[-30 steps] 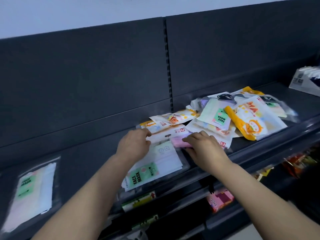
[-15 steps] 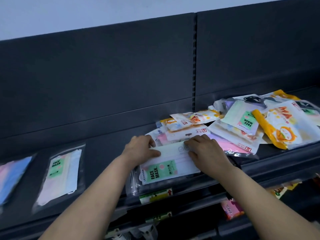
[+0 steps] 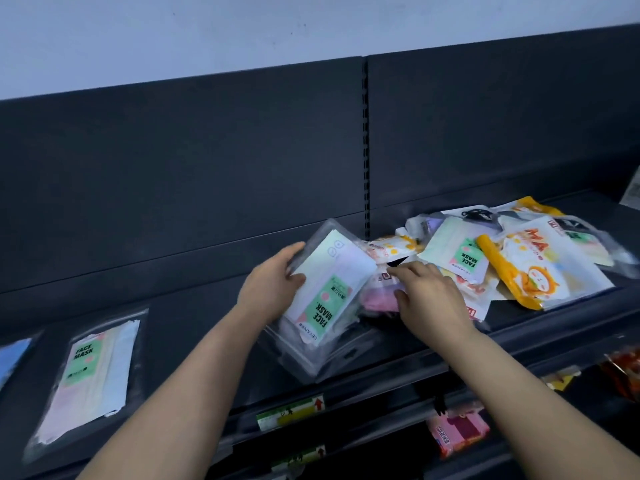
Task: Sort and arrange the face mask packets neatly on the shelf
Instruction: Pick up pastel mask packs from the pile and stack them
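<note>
At the centre of the frame, the left hand (image 3: 273,289) is gripping a clear packet (image 3: 325,292) with a green "FACE MASK" label, its grip pinching the packet's upper left edge, thumb on the front and fingers behind. The packet is tilting, its top end raised off the shelf (image 3: 519,327) and its lower end hanging near the shelf's front edge. Just to the right, the right hand (image 3: 429,299) is lying palm down with its grip spread, fingertips (image 3: 398,271) touching a pink packet (image 3: 379,299) at the near edge of the pile (image 3: 512,258). The pile is filling the right of the frame, with a yellow-edged packet (image 3: 530,271) and another green-label packet (image 3: 457,254) lying on top. At lower left, a flat packet (image 3: 93,375) with the same green label is lying alone on the shelf, and a blue packet (image 3: 14,358) is showing at the left edge.
</note>
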Demonstrator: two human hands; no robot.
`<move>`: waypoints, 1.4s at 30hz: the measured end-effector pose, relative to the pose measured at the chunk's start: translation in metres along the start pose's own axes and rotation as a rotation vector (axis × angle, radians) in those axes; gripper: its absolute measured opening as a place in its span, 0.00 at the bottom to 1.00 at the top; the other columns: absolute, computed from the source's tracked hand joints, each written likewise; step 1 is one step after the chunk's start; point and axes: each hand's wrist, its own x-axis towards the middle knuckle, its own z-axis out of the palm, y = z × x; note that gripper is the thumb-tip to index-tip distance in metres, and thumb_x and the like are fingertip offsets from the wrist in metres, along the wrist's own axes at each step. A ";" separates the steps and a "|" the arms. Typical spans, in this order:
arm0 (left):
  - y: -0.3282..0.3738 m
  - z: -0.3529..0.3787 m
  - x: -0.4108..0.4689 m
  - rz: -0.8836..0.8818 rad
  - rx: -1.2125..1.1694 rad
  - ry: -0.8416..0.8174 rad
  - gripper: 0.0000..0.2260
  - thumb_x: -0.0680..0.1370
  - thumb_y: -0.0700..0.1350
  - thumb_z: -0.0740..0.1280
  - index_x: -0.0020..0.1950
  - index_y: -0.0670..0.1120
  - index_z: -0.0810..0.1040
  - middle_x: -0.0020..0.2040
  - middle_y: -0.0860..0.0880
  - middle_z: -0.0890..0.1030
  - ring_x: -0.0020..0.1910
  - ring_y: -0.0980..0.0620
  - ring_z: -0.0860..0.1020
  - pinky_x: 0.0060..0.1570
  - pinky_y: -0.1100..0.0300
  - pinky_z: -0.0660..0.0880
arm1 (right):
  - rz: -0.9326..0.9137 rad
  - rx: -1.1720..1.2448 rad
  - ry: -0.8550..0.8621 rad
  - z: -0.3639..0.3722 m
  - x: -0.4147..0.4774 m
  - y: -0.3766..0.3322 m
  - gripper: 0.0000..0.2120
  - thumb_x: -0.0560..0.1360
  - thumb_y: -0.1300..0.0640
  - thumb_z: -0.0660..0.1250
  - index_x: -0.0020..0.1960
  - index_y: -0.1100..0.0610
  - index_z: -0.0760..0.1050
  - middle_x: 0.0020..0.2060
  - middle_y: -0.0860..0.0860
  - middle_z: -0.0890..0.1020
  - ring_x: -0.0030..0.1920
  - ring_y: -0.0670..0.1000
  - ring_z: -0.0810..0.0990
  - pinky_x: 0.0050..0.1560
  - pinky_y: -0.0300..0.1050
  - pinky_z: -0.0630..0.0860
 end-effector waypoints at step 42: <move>0.020 0.022 0.047 -0.136 -0.115 0.176 0.20 0.77 0.45 0.62 0.67 0.61 0.72 0.56 0.53 0.80 0.51 0.50 0.77 0.48 0.57 0.73 | 0.489 0.074 -0.405 0.000 0.075 0.063 0.36 0.69 0.52 0.70 0.73 0.43 0.58 0.65 0.60 0.65 0.64 0.62 0.65 0.60 0.50 0.69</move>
